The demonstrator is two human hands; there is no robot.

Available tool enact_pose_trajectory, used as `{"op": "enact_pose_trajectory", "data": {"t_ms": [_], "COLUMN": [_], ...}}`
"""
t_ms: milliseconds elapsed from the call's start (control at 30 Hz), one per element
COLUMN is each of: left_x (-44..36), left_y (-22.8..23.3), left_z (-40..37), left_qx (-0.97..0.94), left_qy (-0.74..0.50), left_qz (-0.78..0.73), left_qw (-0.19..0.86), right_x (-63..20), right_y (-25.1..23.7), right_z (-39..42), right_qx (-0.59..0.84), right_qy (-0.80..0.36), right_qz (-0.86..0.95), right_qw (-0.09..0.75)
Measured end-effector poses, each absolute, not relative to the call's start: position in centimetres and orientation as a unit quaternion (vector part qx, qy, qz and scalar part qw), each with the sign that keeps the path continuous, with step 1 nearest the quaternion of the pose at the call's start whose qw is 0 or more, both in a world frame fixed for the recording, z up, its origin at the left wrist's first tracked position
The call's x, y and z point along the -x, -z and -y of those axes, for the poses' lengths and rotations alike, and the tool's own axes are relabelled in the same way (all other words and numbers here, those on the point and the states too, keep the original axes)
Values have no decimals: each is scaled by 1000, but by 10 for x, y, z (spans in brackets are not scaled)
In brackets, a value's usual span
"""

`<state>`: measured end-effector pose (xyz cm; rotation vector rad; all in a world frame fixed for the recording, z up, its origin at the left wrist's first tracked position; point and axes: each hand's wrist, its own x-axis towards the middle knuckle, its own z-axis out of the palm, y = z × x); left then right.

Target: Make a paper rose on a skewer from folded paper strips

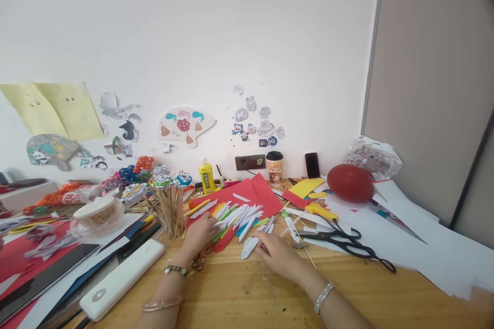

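Observation:
My left hand (198, 238) rests on a pile of folded paper strips (237, 214), white, green and yellow, lying on red paper (266, 199); its fingers touch the strips' near ends. My right hand (278, 252) lies on the wooden table (247, 293) and pinches one white folded paper piece (249, 247) by its right end. A watch and a bracelet sit on my left wrist, a silver bracelet on my right.
Black scissors (349, 242) and a yellow-handled cutter (321, 212) lie right of my hands. A red balloon (350, 183), a cup (274, 168), a phone (312, 165), a yellow bottle (207, 176), a stick holder (172, 211) and a white power bank (121, 278) stand around.

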<state>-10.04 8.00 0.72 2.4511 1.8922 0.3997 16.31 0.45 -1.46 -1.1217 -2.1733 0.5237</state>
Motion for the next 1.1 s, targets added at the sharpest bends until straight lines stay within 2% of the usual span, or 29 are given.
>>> {"op": "enact_pose_trajectory", "data": {"t_ms": [167, 300, 533, 667, 900, 1100], "left_x": [74, 38, 9, 7, 3, -3], "left_y": [-14, -15, -9, -4, -8, -9], "left_z": [-78, -59, -36, -37, -26, -22], "left_qx": [-796, -801, -751, -732, -685, -683], "left_qy": [-241, -269, -276, -272, -305, -296], "left_qz": [-537, -453, -362, -342, -310, -292], "left_qw": [143, 284, 479, 523, 585, 600], "right_x": [-158, -155, -155, -156, -156, -157], "right_y": [18, 19, 11, 8, 1, -1], "right_z": [-10, -13, -10, -9, -6, -3], "right_qx": [441, 431, 431, 433, 438, 463], "right_qy": [-236, -285, -273, -243, -298, -259], "right_qz": [774, 717, 702, 705, 577, 554], "right_qw": [389, 467, 498, 507, 622, 641]}}
